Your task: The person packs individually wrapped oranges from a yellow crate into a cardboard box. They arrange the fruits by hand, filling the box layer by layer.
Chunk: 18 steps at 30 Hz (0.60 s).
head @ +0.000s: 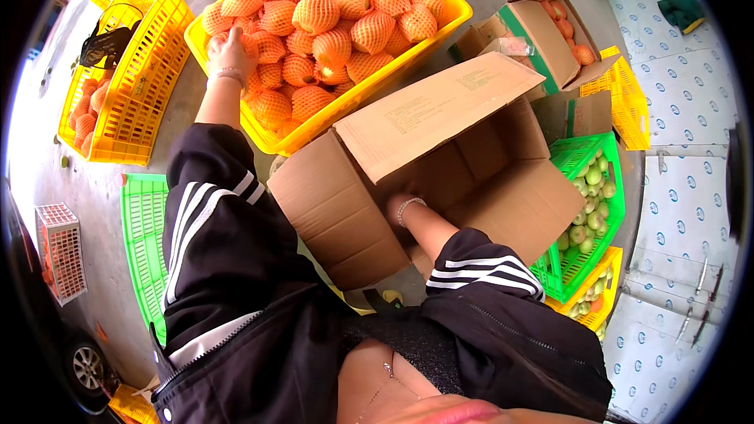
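My left hand (231, 54) rests among fruits in orange foam nets (316, 14), heaped in a yellow plastic crate (386, 73). Its fingers touch the netted fruits near the crate's left rim; whether they grip one is unclear. Below and right of the crate, an open cardboard box (341, 229) stands with its flaps spread. A long printed flap (439, 109) lies along its far side. My right hand (400, 207), with a beaded bracelet at the wrist, reaches inside the box near its left wall. Shadow hides the fingers and most of the box's bottom.
Green crate (589, 282) at right holds pale green fruits (591, 212). Behind stands another cardboard box (533, 29) with netted fruits. At left are a tall yellow crate (144, 70), a bright green crate (144, 235) and a white crate (62, 253). A car wheel (88, 367) shows lower left.
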### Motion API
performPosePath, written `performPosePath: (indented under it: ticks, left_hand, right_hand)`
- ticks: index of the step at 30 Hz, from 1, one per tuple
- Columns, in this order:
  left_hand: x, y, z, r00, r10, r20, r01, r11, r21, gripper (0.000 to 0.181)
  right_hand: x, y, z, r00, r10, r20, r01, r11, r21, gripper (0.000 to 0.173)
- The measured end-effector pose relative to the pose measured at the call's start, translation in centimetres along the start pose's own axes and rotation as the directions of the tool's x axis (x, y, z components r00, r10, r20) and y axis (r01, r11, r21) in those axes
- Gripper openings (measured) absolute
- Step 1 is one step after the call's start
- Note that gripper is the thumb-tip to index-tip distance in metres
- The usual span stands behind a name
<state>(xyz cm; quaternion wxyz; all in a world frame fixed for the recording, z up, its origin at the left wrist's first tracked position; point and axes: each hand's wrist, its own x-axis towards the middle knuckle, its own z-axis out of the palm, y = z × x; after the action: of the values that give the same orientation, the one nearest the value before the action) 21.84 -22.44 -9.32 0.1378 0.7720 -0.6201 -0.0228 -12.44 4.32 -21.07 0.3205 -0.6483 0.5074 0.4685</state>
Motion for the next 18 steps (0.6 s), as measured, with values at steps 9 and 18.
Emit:
performPosePath:
  ticks: [9,18]
  left_hand:
    - [-4.2,-2.5,-4.6,0.984,0.052,0.170,0.113,0.555,-0.824,0.059]
    - [-24.9,9.2,-16.2,0.599,0.679,0.424,0.794,-0.437,-0.422,0.060]
  right_hand:
    - [2.8,-1.0,-0.1,0.989,-0.133,-0.062,0.123,0.983,-0.140,0.041]
    - [-6.9,2.3,-3.3,0.972,-0.062,-0.228,0.120,0.960,0.251,0.051]
